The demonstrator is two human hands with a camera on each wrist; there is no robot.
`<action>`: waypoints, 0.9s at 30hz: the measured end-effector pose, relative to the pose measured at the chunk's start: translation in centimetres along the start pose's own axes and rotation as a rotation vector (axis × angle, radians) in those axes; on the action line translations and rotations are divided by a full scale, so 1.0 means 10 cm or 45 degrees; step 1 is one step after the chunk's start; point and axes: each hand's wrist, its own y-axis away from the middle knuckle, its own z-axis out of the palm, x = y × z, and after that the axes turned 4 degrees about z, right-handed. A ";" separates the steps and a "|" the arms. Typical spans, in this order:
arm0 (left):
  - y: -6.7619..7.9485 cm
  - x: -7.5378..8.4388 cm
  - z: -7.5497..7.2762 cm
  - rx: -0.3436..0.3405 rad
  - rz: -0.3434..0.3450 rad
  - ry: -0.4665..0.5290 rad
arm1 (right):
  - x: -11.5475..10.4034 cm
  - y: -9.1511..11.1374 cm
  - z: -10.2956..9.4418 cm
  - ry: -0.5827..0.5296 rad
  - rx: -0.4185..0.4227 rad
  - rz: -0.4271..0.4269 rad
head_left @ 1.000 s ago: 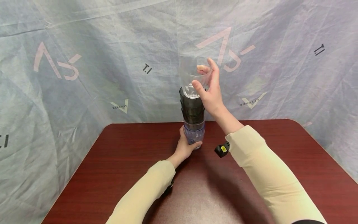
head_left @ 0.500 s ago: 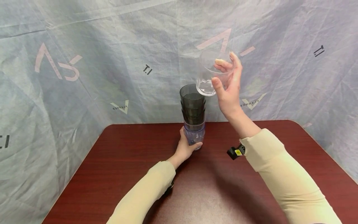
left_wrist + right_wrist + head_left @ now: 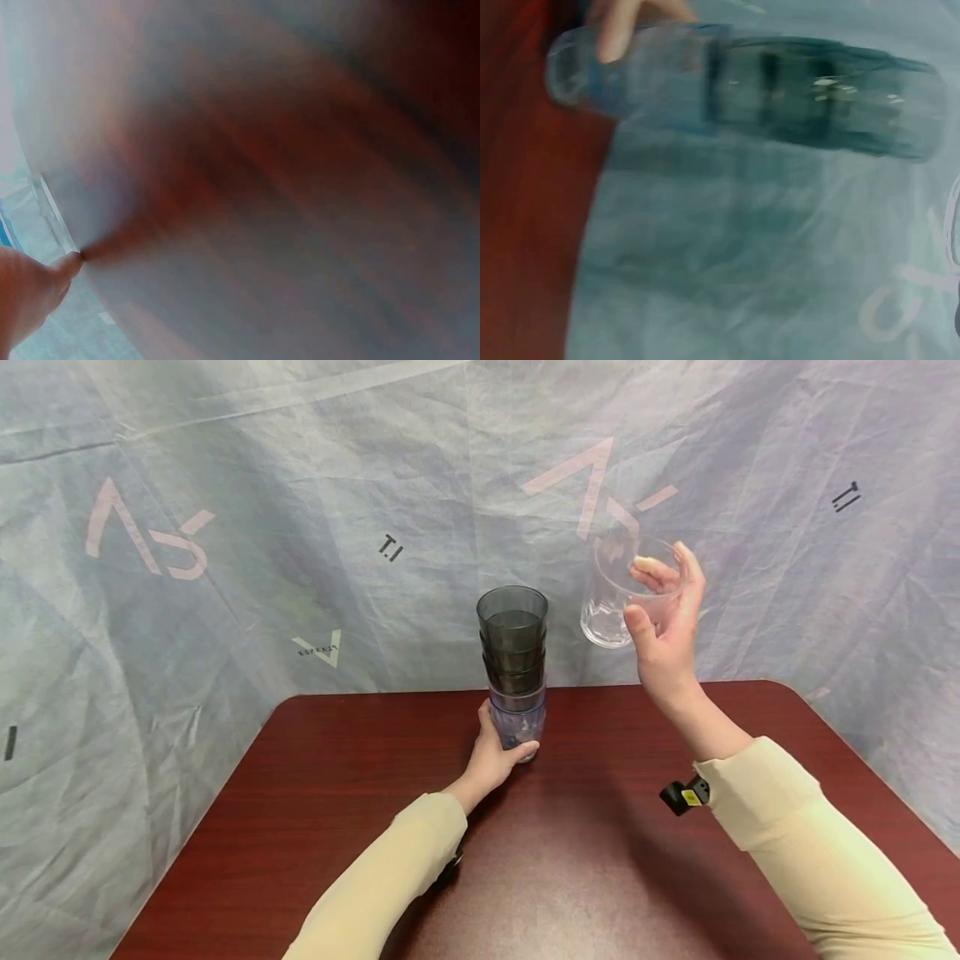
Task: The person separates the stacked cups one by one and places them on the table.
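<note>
Several nested cups stand upright on the table, with smoky dark-grey cups [image 3: 513, 647] on top and bluish-purple clear ones [image 3: 519, 727] below. My left hand [image 3: 487, 764] grips the base of this stack, thumb in front. To the right of the stack and above the table, my right hand [image 3: 671, 639] holds a clear, tilted cup [image 3: 606, 618] between thumb and fingers. In the right wrist view the dark cups [image 3: 802, 97] appear sideways and blurred. Only part of my left hand [image 3: 34, 292] shows in the left wrist view.
A dark red wooden table [image 3: 360, 743] with rounded far corners lies under the stack. Behind it hangs a grey printed cloth [image 3: 420, 468]. A small black camera [image 3: 681, 797] is worn at the right cuff.
My right hand has carried the clear cup up and away from the top of the stack to the right, then lower. The left hand stays at the stack's base.
</note>
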 end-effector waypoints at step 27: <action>0.00 0.00 0.00 -0.003 -0.005 -0.011 | 0.68 1.11 -0.63 0.676 -0.151 0.699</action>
